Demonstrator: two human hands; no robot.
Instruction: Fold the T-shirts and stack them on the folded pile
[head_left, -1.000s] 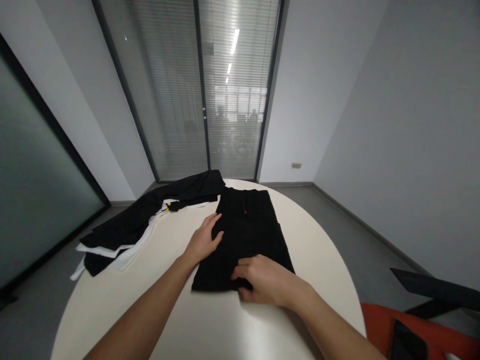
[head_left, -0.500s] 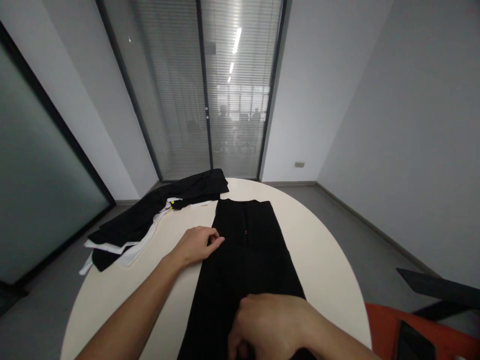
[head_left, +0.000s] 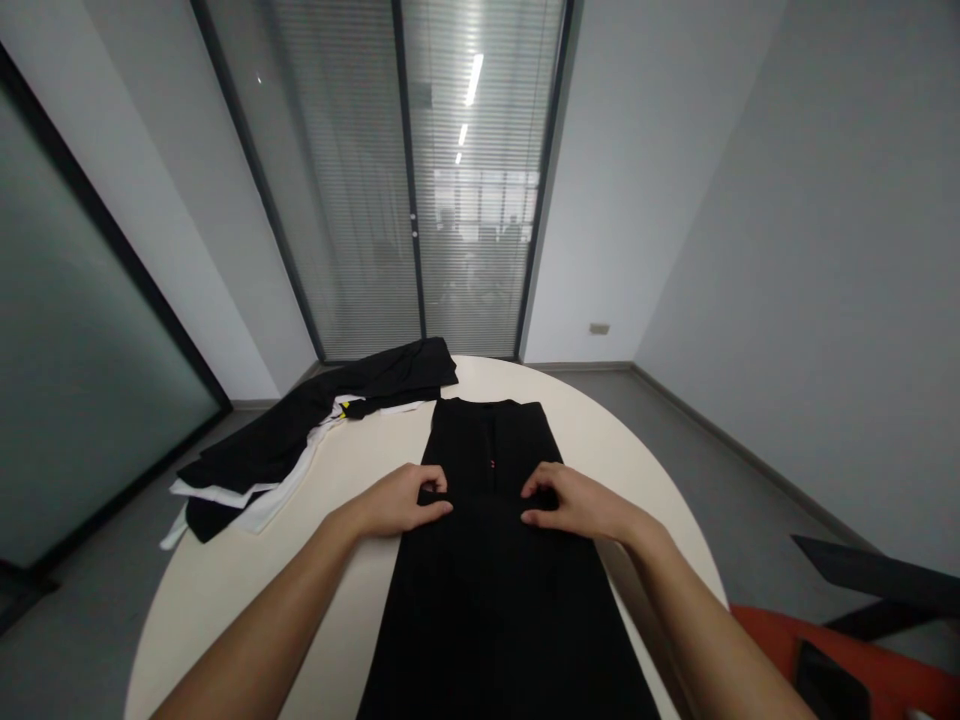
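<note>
A long black garment lies flat on the round table, running from the middle toward me. Its far end has a short vertical slit or placket with a tiny red mark; I cannot tell the exact kind of clothing. At its left edge my left hand pinches the cloth between thumb and curled fingers. Opposite, my right hand grips the fabric near the right edge in the same way. Between both hands a faint crosswise line shows in the black cloth. The fingertips lie partly against dark fabric.
A pile of black and white clothes lies along the table's left far edge, partly overhanging. The cream round table fills the middle. An orange chair with a dark armrest stands at lower right. Beyond are glass panels with blinds.
My right hand has moved forward from near the front to the garment's right edge, level with my left. My left hand has shifted slightly nearer me and now pinches the cloth.
</note>
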